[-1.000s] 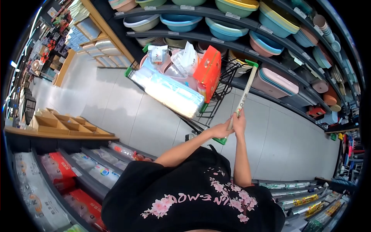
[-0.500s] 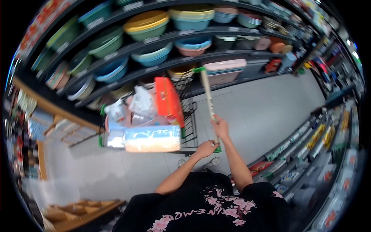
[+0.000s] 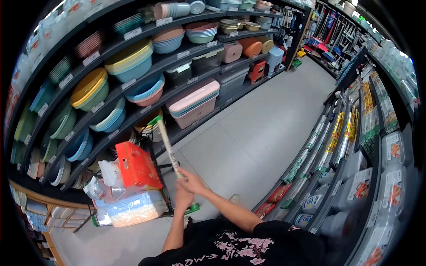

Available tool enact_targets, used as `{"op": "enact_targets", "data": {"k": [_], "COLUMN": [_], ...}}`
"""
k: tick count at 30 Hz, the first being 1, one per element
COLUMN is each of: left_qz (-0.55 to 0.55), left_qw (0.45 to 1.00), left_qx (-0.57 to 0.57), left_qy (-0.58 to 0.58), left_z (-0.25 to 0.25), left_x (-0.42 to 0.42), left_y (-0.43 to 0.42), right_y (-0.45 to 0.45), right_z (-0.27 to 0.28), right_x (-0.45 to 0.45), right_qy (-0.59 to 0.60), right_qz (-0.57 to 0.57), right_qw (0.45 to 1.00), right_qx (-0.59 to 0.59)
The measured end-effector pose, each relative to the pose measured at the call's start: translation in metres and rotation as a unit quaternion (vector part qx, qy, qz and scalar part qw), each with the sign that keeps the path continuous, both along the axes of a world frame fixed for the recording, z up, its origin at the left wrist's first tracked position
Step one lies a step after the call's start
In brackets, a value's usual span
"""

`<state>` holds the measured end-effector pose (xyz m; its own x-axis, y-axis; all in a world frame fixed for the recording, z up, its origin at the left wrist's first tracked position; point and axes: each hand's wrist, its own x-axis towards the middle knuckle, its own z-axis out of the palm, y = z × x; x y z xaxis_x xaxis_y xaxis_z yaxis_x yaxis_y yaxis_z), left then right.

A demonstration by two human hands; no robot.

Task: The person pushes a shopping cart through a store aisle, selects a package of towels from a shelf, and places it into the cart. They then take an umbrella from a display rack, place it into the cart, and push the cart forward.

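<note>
Both hands are on the pale handle bar (image 3: pixel 167 144) of a shopping cart (image 3: pixel 167 195). My right hand (image 3: pixel 191 180) is closed round the middle of the bar. Just below it, close beside or touching it, my left hand (image 3: pixel 183 195) is closed on the lower part. Its fingers are partly hidden. In the cart, left of my hands, stands a red carton (image 3: pixel 138 166). A white plastic bag (image 3: pixel 111 173) lies beside it. A large clear-wrapped pack (image 3: pixel 135 209), blue and peach coloured, rests along the near side.
Shelves of stacked basins (image 3: pixel 131 60) and a pink storage box (image 3: pixel 194 104) run along the left. On the right are shelves with boxed rolls (image 3: pixel 335 137) and clear plastic containers (image 3: pixel 392 195). The tiled aisle floor (image 3: pixel 248 128) leads to hanging tools (image 3: pixel 330 33) at the far end.
My view has turned right, so the cart and shelves now appear further left. My hands have come closer together on the bar. More of the aisle and right-hand shelves shows.
</note>
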<state>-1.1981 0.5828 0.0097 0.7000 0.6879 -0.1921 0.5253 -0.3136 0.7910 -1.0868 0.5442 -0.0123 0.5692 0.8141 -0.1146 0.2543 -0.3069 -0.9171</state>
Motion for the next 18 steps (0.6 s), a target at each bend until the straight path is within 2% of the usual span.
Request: {"op": "enact_targets", "data": {"k": [1,3,4,6,7,8,10,11,12,14,16,17,18], "left_qz": [-0.003,-0.002,-0.001,0.088,0.129,0.126,0.238,0.263,0.286,0.318,0.292,0.282,0.296], "left_qw": [1.000,0.989,0.989,0.986,0.979,0.979,0.970,0.959,0.925,0.918,0.955,0.954,0.950], "left_qx": [0.005,0.141,0.146,0.071,0.097,0.100,0.054,-0.096,-0.243,-0.224,-0.050,0.077,0.075], "left_qy": [0.001,-0.032,-0.033,0.122,0.121,0.122,-0.001,-0.030,-0.056,-0.078,0.027,0.072,0.072], "left_z": [-0.006,-0.014,0.003,0.036,0.033,0.014,-0.034,-0.029,-0.021,-0.020,-0.032,-0.063,-0.057], "left_x": [0.007,0.029,0.050,0.072,0.081,0.079,0.081,0.090,0.094,0.111,0.114,0.111,0.115], "left_y": [-0.001,0.004,-0.008,-0.024,-0.027,-0.023,-0.001,0.000,-0.002,-0.007,-0.007,0.000,-0.005], "right_y": [-0.003,-0.007,-0.013,-0.014,-0.020,-0.024,-0.036,-0.046,-0.054,-0.059,-0.060,-0.059,-0.059], "right_z": [-0.003,-0.008,-0.019,-0.034,-0.029,-0.024,-0.016,-0.004,0.006,0.020,0.021,0.021,0.022], "right_x": [0.006,0.025,0.042,0.070,0.083,0.091,0.109,0.119,0.122,0.133,0.140,0.144,0.149], "right_qy": [0.001,0.040,0.039,0.017,0.000,0.001,0.003,0.013,0.013,-0.019,0.017,0.053,0.053], "right_qz": [-0.003,0.038,0.039,0.065,0.096,0.092,0.126,0.131,0.132,0.177,0.182,0.182,0.196], "right_qw": [1.000,0.994,0.994,0.997,0.995,0.996,0.992,0.991,0.991,0.984,0.983,0.981,0.978], "right_qx": [0.005,0.093,0.098,0.028,0.003,0.006,0.009,0.005,0.001,0.016,0.032,0.045,0.044]}}
